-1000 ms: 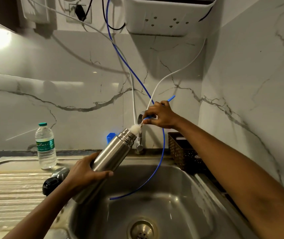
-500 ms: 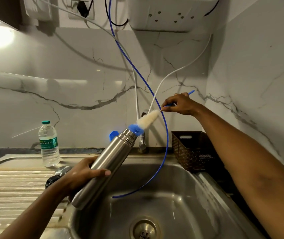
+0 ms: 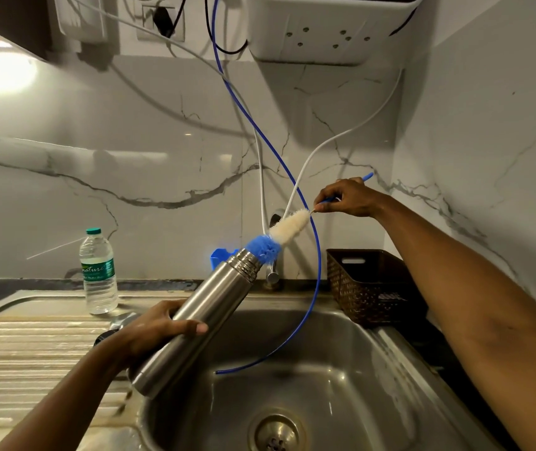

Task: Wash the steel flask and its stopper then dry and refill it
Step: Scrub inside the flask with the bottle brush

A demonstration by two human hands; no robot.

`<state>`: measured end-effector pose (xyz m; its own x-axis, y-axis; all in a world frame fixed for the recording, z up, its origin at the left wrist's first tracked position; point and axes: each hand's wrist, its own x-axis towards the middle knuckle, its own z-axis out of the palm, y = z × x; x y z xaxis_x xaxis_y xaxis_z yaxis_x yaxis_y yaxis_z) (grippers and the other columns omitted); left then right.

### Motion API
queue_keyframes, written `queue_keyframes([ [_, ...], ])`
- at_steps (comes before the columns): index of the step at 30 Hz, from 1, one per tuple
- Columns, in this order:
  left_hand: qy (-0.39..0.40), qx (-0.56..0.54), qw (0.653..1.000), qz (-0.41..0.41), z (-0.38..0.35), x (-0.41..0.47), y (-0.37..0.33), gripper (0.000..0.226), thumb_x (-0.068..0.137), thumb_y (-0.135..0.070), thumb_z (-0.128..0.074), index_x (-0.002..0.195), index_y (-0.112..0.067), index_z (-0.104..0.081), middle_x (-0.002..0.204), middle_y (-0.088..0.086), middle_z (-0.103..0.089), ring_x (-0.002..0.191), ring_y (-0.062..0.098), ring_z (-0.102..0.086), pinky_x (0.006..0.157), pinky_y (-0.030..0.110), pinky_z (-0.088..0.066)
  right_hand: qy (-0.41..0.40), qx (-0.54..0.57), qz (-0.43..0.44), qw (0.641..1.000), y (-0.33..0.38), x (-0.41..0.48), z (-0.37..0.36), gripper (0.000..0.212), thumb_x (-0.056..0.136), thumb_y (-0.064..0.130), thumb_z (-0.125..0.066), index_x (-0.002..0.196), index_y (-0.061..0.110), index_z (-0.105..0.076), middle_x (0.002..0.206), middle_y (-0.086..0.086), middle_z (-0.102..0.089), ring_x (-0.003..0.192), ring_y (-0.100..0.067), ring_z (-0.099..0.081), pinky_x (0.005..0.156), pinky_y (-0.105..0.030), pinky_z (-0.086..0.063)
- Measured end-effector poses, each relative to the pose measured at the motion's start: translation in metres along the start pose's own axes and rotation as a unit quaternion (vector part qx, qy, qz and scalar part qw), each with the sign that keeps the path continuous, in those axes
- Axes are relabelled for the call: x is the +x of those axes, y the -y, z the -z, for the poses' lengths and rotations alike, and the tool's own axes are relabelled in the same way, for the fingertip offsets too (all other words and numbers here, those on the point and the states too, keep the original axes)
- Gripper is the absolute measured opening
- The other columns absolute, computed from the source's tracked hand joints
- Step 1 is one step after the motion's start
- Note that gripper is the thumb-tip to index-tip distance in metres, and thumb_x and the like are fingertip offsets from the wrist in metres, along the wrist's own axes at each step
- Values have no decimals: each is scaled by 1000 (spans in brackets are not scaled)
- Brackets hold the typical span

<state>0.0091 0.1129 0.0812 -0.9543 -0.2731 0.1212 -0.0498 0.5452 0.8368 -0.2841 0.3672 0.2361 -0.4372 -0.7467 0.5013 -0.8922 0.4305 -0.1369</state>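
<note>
My left hand (image 3: 159, 333) grips the steel flask (image 3: 201, 317) around its lower body and holds it tilted over the sink (image 3: 374, 379), mouth pointing up and right. A bottle brush (image 3: 279, 236) with white and blue bristles pokes out of the flask's mouth, only its blue tip still at the rim. My right hand (image 3: 348, 198) pinches the brush's thin blue handle. A dark object, perhaps the stopper (image 3: 107, 333), lies on the drainboard behind my left hand, mostly hidden.
A plastic water bottle (image 3: 98, 271) stands on the drainboard (image 3: 32, 346) at the left. A brown woven basket (image 3: 371, 288) sits right of the tap (image 3: 273, 275). Blue tubing (image 3: 312, 288) and white tubing (image 3: 261, 177) hang from a wall unit into the sink.
My right hand has pulled the brush up and right, out of the flask, so that nearly all bristles now show. The flask stays tilted in my left hand.
</note>
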Motion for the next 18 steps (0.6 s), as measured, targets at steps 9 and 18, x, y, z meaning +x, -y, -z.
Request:
queue_keyframes([
  [9,20,3,1000,4,0,-2,0,102,6,-79,-72,93,-28,-57,88,1,-68,69,8,-68,54,13,-49,15,-1,-3,1000,-6,-4,1,10,83,40,-64,90,34,-66,84,12,-62,90,-12,-50,100,-51,-33],
  [18,36,-5,999,34,4,-7,-2,111,-4,-79,-69,93,-29,-49,97,4,-60,86,18,-61,62,21,-50,17,9,-4,1000,-6,-3,0,16,85,36,-64,96,25,-68,86,11,-62,90,-11,-51,100,-51,-35],
])
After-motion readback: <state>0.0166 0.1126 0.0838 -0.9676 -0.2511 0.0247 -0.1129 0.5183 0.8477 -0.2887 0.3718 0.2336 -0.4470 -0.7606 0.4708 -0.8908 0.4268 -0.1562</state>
